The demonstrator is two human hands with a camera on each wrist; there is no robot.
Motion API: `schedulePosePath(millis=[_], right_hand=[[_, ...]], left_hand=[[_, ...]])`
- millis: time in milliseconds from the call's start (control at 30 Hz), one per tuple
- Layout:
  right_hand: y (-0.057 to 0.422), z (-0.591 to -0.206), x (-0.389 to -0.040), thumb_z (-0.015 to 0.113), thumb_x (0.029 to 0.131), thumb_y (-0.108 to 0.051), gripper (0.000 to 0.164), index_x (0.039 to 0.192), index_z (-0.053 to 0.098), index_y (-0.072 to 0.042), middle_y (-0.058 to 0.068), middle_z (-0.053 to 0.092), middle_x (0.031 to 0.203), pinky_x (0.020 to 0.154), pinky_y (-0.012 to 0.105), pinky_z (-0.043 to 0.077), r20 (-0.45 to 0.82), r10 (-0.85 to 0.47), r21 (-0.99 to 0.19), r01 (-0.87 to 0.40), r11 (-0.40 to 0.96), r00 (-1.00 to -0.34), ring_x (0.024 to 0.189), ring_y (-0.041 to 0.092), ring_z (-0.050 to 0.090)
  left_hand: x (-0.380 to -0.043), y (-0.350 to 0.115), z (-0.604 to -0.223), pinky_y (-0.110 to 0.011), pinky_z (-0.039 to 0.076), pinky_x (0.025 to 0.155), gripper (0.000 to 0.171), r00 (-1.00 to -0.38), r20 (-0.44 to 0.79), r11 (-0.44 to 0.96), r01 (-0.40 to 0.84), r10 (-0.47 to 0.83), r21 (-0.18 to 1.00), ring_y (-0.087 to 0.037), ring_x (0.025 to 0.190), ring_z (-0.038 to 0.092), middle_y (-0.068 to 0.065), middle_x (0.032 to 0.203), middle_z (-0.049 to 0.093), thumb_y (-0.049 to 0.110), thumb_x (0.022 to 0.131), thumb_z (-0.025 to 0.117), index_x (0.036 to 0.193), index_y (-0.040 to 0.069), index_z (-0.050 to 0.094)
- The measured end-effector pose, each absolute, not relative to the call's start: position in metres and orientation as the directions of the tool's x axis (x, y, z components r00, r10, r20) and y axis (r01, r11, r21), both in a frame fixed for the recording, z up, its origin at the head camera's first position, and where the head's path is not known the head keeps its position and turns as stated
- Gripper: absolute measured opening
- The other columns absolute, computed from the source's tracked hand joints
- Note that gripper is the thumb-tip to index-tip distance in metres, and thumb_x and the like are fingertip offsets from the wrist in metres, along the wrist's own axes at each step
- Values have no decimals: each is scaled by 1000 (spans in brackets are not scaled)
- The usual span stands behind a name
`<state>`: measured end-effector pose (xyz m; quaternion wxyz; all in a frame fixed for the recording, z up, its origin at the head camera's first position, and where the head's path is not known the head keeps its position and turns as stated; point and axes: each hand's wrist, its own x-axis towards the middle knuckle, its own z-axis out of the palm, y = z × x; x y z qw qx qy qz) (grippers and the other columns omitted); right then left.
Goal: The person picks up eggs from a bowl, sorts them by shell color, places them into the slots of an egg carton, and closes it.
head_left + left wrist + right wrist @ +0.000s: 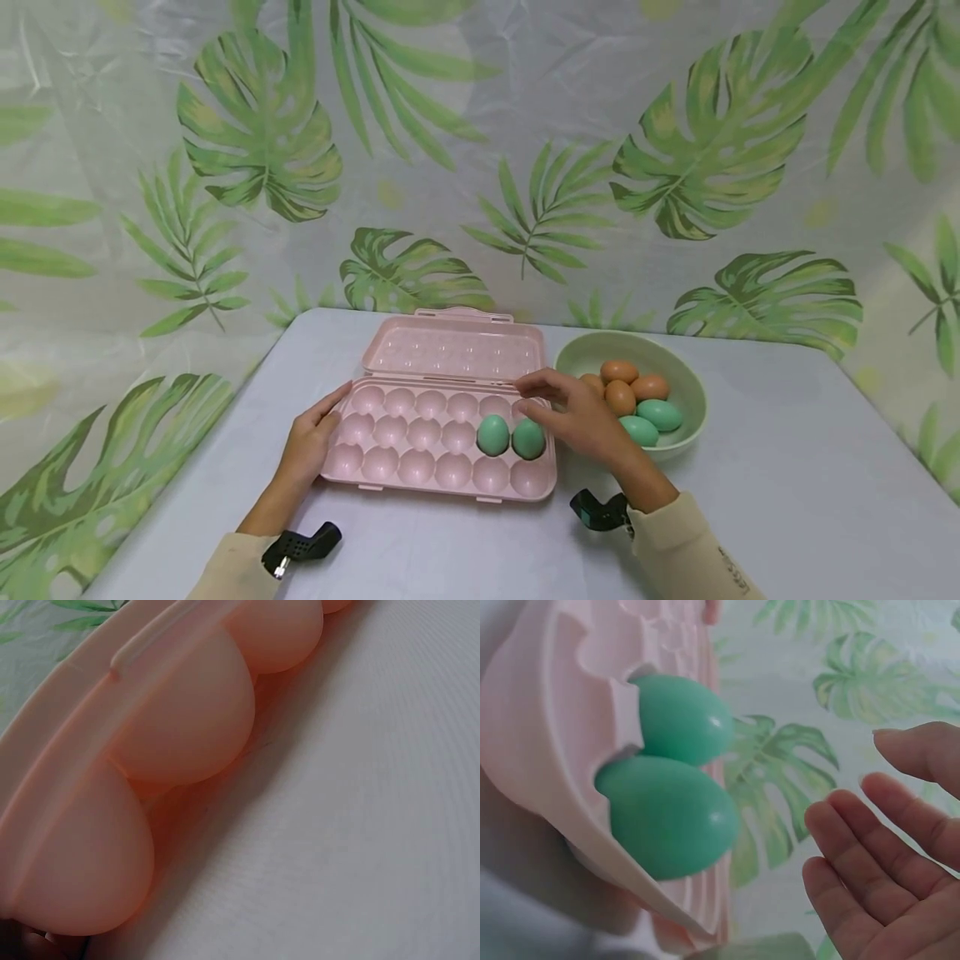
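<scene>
A pink egg carton lies with its lid folded back behind it. My left hand grips the carton's left end. In the left wrist view the undersides of its cups show, with a dark bit of finger at the lower left corner. Two green eggs, one beside the other, sit in the middle row at the right end. Over that end hovers my right hand, fingers loosely bent. The right wrist view shows this hand holding nothing, apart from the eggs.
A pale green bowl stands right of the carton, partly behind my right hand. It holds several brown eggs and two green eggs. A white cloth covers the table. Behind hangs a leaf-patterned curtain.
</scene>
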<state>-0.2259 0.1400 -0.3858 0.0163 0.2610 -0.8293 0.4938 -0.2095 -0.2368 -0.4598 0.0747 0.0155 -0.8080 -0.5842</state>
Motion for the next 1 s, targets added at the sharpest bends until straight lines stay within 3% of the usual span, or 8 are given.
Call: schedulePosePath(millis=[400, 733, 900, 1000], right_hand=[[158, -373, -233, 68, 91, -23, 30, 116, 65, -8, 7, 66, 115, 93, 35, 52, 258, -383, -832, -406, 378, -887, 107, 20, 64], [181, -368, -233, 68, 90, -12, 27, 115, 65, -1, 10, 66, 113, 90, 36, 53, 308, -424, -821, -463, 334, -852, 107, 28, 64], [195, -367, -231, 67, 92, -17, 32, 118, 63, 0, 16, 65, 116, 81, 30, 56, 265, -407, -818, -427, 386, -874, 107, 30, 63], [204, -364, -230, 66, 92, -20, 35, 122, 61, -2, 16, 63, 120, 72, 33, 57, 226, -394, -824, -391, 411, -891, 108, 31, 63]], left_hand=[[-211, -234, -459, -41, 18, 118, 43, -986, 125, 314, 84, -113, 946, -22, 143, 26, -8, 150, 41, 5, 100, 37, 143, 4, 46], [-210, -234, -462, -41, 18, 118, 43, -988, 98, 315, 56, -119, 947, -21, 143, 25, -6, 150, 40, 8, 101, 38, 144, 7, 46], [-210, -237, -463, -41, 18, 118, 43, -988, 99, 328, 54, -122, 943, -22, 143, 26, -7, 150, 40, 8, 101, 38, 143, 7, 46], [-210, -238, -461, -42, 18, 118, 43, -988, 107, 332, 63, -115, 941, -23, 143, 26, -8, 150, 40, 7, 101, 38, 143, 6, 46]])
